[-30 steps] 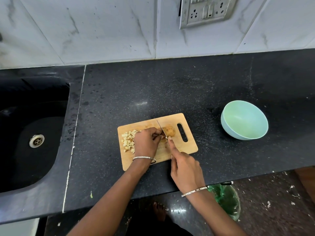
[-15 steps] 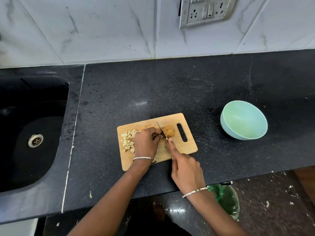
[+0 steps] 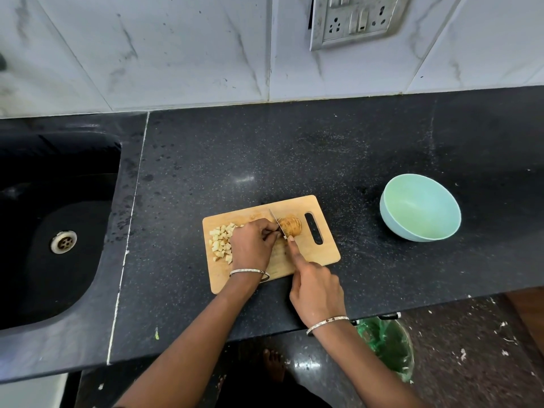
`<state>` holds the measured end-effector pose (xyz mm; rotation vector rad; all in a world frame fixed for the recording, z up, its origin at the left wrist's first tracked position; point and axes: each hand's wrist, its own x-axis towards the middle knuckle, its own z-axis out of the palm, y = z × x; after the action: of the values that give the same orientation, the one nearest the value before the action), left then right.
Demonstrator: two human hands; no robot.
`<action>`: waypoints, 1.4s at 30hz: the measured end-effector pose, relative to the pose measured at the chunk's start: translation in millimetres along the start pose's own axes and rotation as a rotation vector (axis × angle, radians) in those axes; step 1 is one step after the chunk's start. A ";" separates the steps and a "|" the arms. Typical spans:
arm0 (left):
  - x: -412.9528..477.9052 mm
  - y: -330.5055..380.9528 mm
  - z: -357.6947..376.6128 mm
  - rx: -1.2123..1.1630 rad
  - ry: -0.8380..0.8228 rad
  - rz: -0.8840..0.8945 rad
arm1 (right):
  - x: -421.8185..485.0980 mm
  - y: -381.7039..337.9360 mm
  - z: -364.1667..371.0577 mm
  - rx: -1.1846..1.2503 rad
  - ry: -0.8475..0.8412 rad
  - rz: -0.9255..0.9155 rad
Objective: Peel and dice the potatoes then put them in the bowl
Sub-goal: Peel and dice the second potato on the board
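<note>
The right hand [image 3: 316, 290] is gripping a knife [image 3: 275, 220]. Its index finger [image 3: 293, 248] is stretching straight along the back of the blade, and the other fingers are curling tight around the handle, which is hidden inside the palm. The blade is standing at the left end of a potato [image 3: 291, 226] and pointing away from the person.

The left hand [image 3: 251, 245] is lying just to the left of the blade. Its fingers are curling narrow, and their tips are holding that same left end of the potato. The contact itself is mostly hidden under the knuckles. Each wrist is wearing a thin silver bangle.

The potato is lying on a wooden cutting board [image 3: 321, 254], near the handle slot, and its top is showing several parallel cuts. A heap of small potato cubes [image 3: 220, 242] is sitting on the left part of the board, partly behind the left hand.

The board is resting on a black counter [image 3: 265, 157]. A pale green bowl [image 3: 391, 228] is standing to the right, well apart from the board, and its inside is bare. A dark sink [image 3: 59, 290] is lying at the far left. A bin with a green bag [image 3: 385, 343] is standing on the floor below the counter edge.
</note>
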<state>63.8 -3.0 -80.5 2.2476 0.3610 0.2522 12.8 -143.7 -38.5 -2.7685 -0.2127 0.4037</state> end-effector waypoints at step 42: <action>9.0 4.9 -11.6 0.004 -0.122 0.032 | -8.7 24.9 16.3 0.436 0.078 -0.072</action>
<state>69.7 5.2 -68.8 2.2616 0.2609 0.1296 2.1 -163.6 -59.8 -2.3354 -0.1803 0.2834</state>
